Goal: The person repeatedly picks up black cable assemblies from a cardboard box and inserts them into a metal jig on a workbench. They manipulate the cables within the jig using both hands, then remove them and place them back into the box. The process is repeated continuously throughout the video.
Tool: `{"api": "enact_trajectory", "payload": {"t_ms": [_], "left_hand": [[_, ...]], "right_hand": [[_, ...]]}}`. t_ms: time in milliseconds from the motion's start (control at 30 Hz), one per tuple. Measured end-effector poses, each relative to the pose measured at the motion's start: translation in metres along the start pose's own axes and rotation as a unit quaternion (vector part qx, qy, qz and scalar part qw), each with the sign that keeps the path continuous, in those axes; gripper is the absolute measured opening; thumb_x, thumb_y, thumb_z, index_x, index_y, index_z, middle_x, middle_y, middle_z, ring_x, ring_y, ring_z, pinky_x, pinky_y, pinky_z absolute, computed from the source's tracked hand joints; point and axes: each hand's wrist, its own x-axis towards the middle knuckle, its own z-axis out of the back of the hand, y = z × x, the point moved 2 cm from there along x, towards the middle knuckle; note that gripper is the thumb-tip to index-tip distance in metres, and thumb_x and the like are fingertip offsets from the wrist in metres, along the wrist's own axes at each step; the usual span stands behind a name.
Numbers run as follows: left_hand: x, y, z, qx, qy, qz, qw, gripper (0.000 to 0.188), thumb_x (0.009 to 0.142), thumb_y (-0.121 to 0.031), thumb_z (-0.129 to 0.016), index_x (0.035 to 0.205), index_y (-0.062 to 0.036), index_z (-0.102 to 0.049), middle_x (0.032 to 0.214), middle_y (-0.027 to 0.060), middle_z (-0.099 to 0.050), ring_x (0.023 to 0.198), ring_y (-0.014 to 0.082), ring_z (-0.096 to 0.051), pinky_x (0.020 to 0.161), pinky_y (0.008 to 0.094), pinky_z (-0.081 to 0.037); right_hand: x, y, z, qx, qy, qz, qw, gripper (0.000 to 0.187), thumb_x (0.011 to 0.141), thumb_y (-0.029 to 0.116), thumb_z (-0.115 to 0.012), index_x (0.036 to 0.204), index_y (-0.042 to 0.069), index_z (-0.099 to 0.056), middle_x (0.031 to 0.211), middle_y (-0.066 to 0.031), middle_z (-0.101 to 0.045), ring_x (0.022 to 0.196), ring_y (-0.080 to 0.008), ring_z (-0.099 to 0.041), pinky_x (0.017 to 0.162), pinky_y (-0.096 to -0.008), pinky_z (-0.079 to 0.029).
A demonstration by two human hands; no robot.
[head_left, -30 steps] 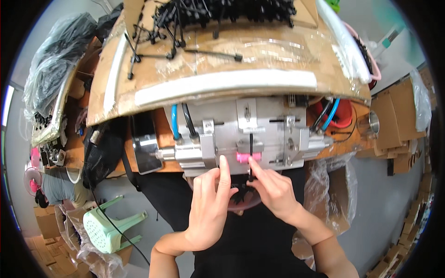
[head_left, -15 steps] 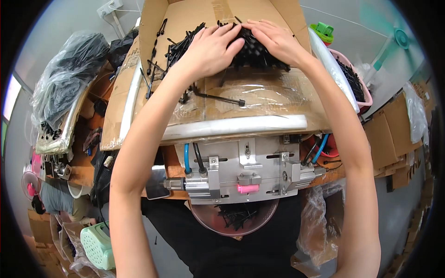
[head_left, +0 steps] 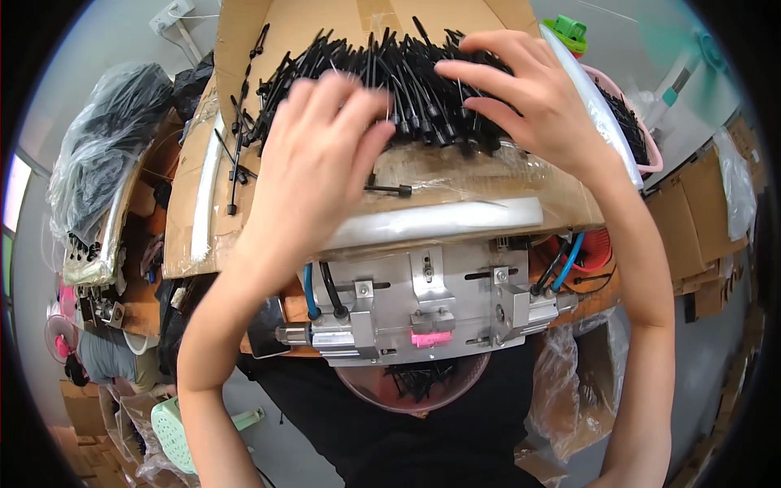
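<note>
Head view: both hands over the rods [head_left: 415, 89], a dense black heap lying in the open carton [head_left: 480, 175]. The left hand [head_left: 317, 154], blurred by motion, covers the heap's left part; its fingers are bent, and whether they grip a rod cannot be told. The right hand [head_left: 533, 98] stands at the heap's right side, thumb and forefinger spread wide with rods visible in the gap; contact of its fingertips with them is unclear. One loose rod [head_left: 389, 190] lies on the carton's flap, its left end obscured near the left wrist. Below, the metal fixture [head_left: 390, 285] bears a pink block [head_left: 431, 338] at its front; its rear part lies hidden beneath the carton. The bowl [head_left: 457, 390] under it shows only its near portion, with black pieces inside, too tangled to count. The left forearm partly hides a dark panel [head_left: 267, 329] and a green stool [head_left: 171, 435]. At upper right, the fan [head_left: 712, 50] is indistinct.
</note>
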Motion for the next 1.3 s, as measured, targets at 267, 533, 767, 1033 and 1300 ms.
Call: {"api": "enact_trajectory", "payload": {"t_ms": [267,533,767,1033,1300], "left_hand": [[-0.027,-0.033,-0.012,-0.152,0.108,0.061,0.981,0.019,0.088,-0.018,-0.068,0.093,-0.0018,-0.06,0.079,0.0105,-0.053,0.072,0.0245,-0.057,0.066,0.0359,-0.046],[0.018,0.051,0.054,-0.576,0.125,0.185,0.787,0.033,0.102,-0.03,-0.053,0.116,-0.0018,-0.06,0.076,-0.0069,-0.05,0.072,0.0044,-0.045,0.069,0.0178,-0.041],[-0.037,0.084,0.08,-0.576,-0.051,0.214,0.787,0.035,0.102,-0.03,-0.052,0.124,-0.0029,-0.055,0.096,-0.0003,-0.056,0.082,0.0086,-0.05,0.083,0.022,-0.045],[-0.118,0.057,0.094,-0.443,-0.162,0.208,0.857,0.033,0.098,-0.028,-0.059,0.12,-0.0033,-0.056,0.103,0.0045,-0.061,0.089,0.0097,-0.052,0.087,0.025,-0.043],[-0.184,0.025,0.126,-0.349,-0.285,0.212,0.867,0.031,0.099,-0.025,-0.058,0.12,-0.0019,-0.053,0.101,0.0079,-0.055,0.089,0.0159,-0.049,0.083,0.0284,-0.041]], "right_hand": [[0.014,-0.002,-0.016,0.037,0.12,0.036,0.991,0.03,0.073,0.016,-0.075,0.1,0.009,-0.064,0.084,-0.0054,-0.059,0.088,-0.0246,-0.057,0.082,-0.0373,-0.046],[0.022,0.009,-0.02,0.009,0.019,0.213,0.977,0.016,0.071,0.012,-0.072,0.085,0.011,-0.064,0.077,-0.0018,-0.052,0.079,-0.0204,-0.056,0.073,-0.0326,-0.047],[0.024,0.045,0.0,0.028,0.037,0.186,0.981,0.017,0.073,0.007,-0.07,0.087,0.009,-0.063,0.077,-0.0034,-0.051,0.077,-0.0225,-0.055,0.07,-0.0347,-0.046],[0.036,0.166,-0.012,0.315,0.025,0.114,0.942,0.018,0.066,0.005,-0.071,0.08,0.003,-0.061,0.073,-0.008,-0.051,0.075,-0.0278,-0.054,0.065,-0.0377,-0.047],[0.038,0.306,-0.036,0.262,0.129,0.194,0.937,0.013,0.065,0.013,-0.064,0.072,0.002,-0.06,0.074,-0.0061,-0.054,0.077,-0.0206,-0.056,0.063,-0.0293,-0.05]]}}
